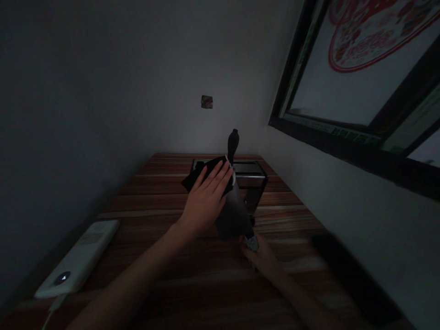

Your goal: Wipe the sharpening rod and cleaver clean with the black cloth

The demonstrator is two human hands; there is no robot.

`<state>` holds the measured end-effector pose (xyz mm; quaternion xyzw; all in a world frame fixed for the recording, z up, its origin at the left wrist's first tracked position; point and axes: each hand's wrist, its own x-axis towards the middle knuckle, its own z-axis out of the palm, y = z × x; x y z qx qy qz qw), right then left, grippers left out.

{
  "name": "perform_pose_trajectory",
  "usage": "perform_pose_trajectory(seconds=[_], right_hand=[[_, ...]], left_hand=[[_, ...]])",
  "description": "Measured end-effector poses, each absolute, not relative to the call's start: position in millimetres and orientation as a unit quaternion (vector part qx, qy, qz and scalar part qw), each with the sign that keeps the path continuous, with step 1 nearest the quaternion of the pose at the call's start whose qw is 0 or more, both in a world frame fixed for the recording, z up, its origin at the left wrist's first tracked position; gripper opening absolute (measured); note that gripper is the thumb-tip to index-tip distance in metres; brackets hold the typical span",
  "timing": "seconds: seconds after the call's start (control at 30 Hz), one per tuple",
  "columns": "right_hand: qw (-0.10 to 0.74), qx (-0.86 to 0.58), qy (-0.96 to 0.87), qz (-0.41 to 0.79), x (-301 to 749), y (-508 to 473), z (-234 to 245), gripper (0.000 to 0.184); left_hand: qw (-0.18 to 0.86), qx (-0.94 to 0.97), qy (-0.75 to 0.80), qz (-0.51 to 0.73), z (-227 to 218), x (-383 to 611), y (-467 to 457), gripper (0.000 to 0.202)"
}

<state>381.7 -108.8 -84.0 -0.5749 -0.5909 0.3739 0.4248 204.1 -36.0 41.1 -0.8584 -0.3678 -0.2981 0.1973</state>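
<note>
A wide grey-bladed knife that looks like a cleaver [233,215] stands tilted in front of me. My right hand [263,256] grips it low, around its handle end. Across the upper blade, my left hand [208,197] presses a black cloth [195,178], its fingers stretched over the cloth and close together. Just behind is a metal-and-black knife rack [252,174], partly covered by the cloth and blade. A black handle [233,143] rises above it; what lies below this handle is hidden. Dim light blurs the details.
The striped wooden table [154,206] meets walls at both sides and the back. A white power bank [80,256] with a cable lies at left. A long dark object [354,275] lies along the right wall, below a dark-framed window [343,128].
</note>
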Motion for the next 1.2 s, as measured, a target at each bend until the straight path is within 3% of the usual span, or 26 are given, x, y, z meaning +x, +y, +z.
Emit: perform_pose_trajectory(seconds=[0.37,0.67,1.2], right_hand=[[0.427,-0.561,-0.625,0.335,385.2,-108.2,-86.4,0.013],[0.476,-0.549,-0.602,0.332,388.1,-109.9,-96.2,0.039],[0.482,-0.545,-0.592,0.347,386.1,-109.6,-96.0,0.046]], left_hand=[[0.202,-0.907,-0.292,-0.225,1.6,222.0,-61.3,0.054],[0.216,-0.929,-0.225,-0.2,-43.8,234.4,-93.1,0.045],[0.189,-0.935,-0.232,-0.19,-38.3,234.5,-92.8,0.046]])
